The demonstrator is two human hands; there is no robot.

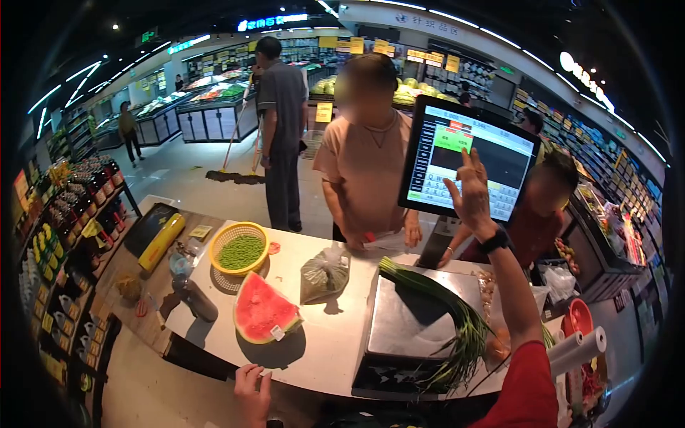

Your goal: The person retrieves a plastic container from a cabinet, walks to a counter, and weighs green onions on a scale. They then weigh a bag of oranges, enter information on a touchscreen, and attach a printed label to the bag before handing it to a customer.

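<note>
My right hand point(469, 192) is raised at the touchscreen point(492, 160) of a scale, fingers apart, with a fingertip at the green box on the display. Under the screen, a bunch of green onions point(435, 296) lies across the metal weighing plate point(399, 314). My left hand point(253, 394) is at the counter's near edge, its fingers loosely apart and nothing visible in them. Beyond it is a cut piece of watermelon point(265, 310) with a small white label. A tied plastic bag point(325, 274) of something dark green sits to the right of the watermelon.
A yellow basket point(214, 246) of green beans or peas stands on the counter point(335, 360), near a dark bottle point(196, 299). Across the counter are a person in a beige shirt point(367, 171) and another beside the screen. White rolls point(581, 351) stand at right.
</note>
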